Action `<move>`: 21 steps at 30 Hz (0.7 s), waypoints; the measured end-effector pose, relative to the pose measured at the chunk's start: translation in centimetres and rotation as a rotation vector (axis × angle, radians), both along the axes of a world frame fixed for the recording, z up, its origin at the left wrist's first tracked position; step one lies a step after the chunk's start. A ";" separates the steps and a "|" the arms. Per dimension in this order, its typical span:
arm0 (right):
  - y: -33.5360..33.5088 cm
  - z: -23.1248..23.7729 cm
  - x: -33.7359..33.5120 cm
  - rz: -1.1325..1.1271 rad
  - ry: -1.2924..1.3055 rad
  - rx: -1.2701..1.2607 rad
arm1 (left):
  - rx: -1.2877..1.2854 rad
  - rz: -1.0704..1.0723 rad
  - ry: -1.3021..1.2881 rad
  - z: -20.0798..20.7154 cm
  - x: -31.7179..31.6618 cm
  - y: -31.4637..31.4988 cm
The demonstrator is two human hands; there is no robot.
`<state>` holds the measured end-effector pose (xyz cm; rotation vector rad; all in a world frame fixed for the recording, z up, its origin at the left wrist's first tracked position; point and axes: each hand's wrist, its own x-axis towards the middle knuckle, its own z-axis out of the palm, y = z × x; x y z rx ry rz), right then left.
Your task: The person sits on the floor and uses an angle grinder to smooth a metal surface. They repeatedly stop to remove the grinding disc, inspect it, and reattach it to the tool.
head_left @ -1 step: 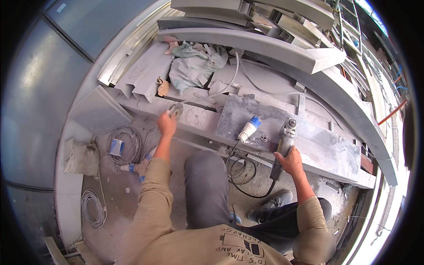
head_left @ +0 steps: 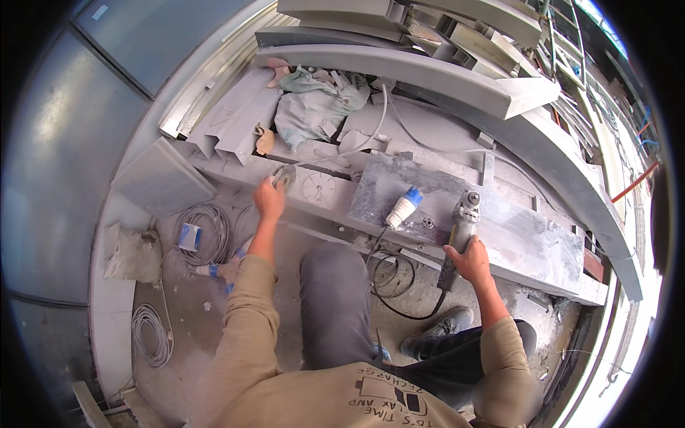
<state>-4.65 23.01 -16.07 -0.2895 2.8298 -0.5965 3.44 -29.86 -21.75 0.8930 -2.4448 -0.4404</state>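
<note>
My left hand (head_left: 270, 200) is closed on the edge of a round grinding disc (head_left: 286, 175), held over the dusty ledge. Out to the right, my right hand (head_left: 469, 258) wraps round the body of an angle grinder (head_left: 465, 227). Its bare spindle points up, with no disc on it. A small round flange nut (head_left: 428, 223) lies on the grey metal plate (head_left: 528, 246) just left of the grinder. Beside the nut rests a white and blue plug (head_left: 404, 207). From the grinder's lower end a black cord (head_left: 407, 315) loops down near the floor.
A crumpled pale green cloth (head_left: 314, 110) lies at the back of the ledge. Long metal profiles (head_left: 442, 75) curve across behind it. Coiled grey cables (head_left: 151, 335) sit on the floor at left, near a dusty sack (head_left: 134, 253). My shoe (head_left: 446, 327) is below the ledge.
</note>
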 end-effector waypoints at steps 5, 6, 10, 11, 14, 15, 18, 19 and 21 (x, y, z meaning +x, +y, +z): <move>-0.4 0.0 -0.5 0.003 0.027 0.013 | -0.244 -0.095 0.300 5.0 -0.9 -0.6; -0.4 0.0 -0.5 0.003 0.026 0.014 | -0.258 -0.093 0.316 5.4 -1.0 -0.7; -0.4 0.0 -0.4 -0.008 0.044 0.028 | -0.125 -0.051 -0.066 4.2 -1.3 -0.4; -0.4 0.0 -0.4 0.004 0.038 0.010 | -0.083 -0.052 -0.171 3.2 -1.4 0.1; -0.3 0.0 -0.5 0.016 0.045 -0.015 | 0.006 0.010 -0.218 0.7 -1.1 0.7; -0.3 -0.1 -0.6 0.012 0.039 -0.012 | 0.033 0.052 -0.220 0.1 -1.2 1.0; -0.3 0.0 -0.5 0.004 0.021 -0.004 | 0.003 -0.012 -0.094 -0.2 -0.8 1.5; -0.4 0.1 -0.5 -0.003 0.022 0.002 | -0.032 -0.023 -0.052 0.1 -0.7 1.5; -0.5 0.2 -0.4 0.007 0.013 0.020 | 0.058 -0.035 0.032 1.0 -0.8 1.8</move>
